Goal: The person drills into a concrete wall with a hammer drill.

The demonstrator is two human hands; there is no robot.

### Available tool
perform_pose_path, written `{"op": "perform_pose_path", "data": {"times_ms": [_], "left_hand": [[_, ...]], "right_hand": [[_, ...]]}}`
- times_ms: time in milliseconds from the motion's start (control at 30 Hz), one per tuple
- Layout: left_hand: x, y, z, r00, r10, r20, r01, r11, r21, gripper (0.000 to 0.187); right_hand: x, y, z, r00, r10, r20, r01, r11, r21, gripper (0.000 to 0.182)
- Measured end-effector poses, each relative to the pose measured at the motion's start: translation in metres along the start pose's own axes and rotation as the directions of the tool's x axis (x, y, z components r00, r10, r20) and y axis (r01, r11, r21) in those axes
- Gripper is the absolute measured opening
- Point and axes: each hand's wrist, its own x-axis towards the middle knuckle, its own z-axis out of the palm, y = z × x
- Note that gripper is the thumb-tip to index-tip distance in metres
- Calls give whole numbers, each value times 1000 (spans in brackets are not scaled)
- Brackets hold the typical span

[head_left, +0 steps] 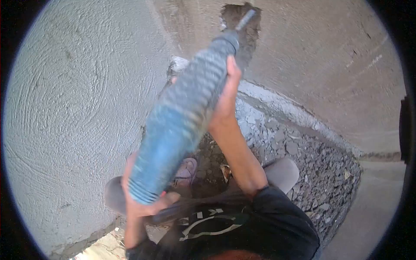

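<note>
A blue and dark grey demolition hammer point(167, 138) slants up and to the right in front of me, somewhat blurred. From its nose sticks a metal chisel bit point(245, 20), which overlaps a rough broken-out hole point(251, 41) in the brown wall. My right hand point(227, 95) is wrapped round the ribbed grey front part, thumb along its side. Down at the blue rear end, my left hand point(145, 207) grips the tool; its fingers are partly hidden behind the body.
A grey plastered wall point(73, 108) rises close on the left, and the brown wall point(320, 52) meets it ahead. Broken rubble point(320, 177) covers the ground to the right, beside a pale ledge point(294, 108). A sandalled foot point(186, 170) shows below the tool.
</note>
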Motion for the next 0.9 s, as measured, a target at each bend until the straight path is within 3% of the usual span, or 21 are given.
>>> {"op": "perform_pose_path", "data": {"times_ms": [67, 167, 300, 367, 533, 633, 700, 900], "left_hand": [[-13, -15, 29, 989, -144, -10, 131, 924, -360, 105], [-24, -52, 70, 994, -71, -81, 22, 869, -494, 104], [-20, -53, 87, 990, 25, -141, -87, 886, -456, 100], [-17, -54, 92, 989, 11, -145, -79, 877, -474, 98], [-12, -48, 121, 994, -44, -101, -21, 824, -566, 91], [-1, -42, 142, 995, -62, -72, -9, 699, -715, 84], [1, -58, 166, 989, -144, -17, 71, 584, -809, 65], [18, -86, 188, 982, -183, 46, 121, 421, -899, 39]], "right_hand": [[-12, 8, -12, 1000, 11, -14, -13, 996, -90, 70], [-15, 9, -43, 999, 46, -26, -51, 978, -203, 69], [-25, 3, -46, 997, 61, -52, -71, 976, -208, 67], [-26, -1, -49, 989, -25, -144, -10, 971, -238, 64], [-21, -24, -70, 992, 0, -129, -40, 950, -309, 61], [-16, -41, -84, 985, -4, -172, -57, 934, -352, 56], [-14, -47, -89, 983, 0, -182, -69, 925, -374, 53], [-2, -48, -92, 957, -108, -269, -66, 821, -567, 50]]}}
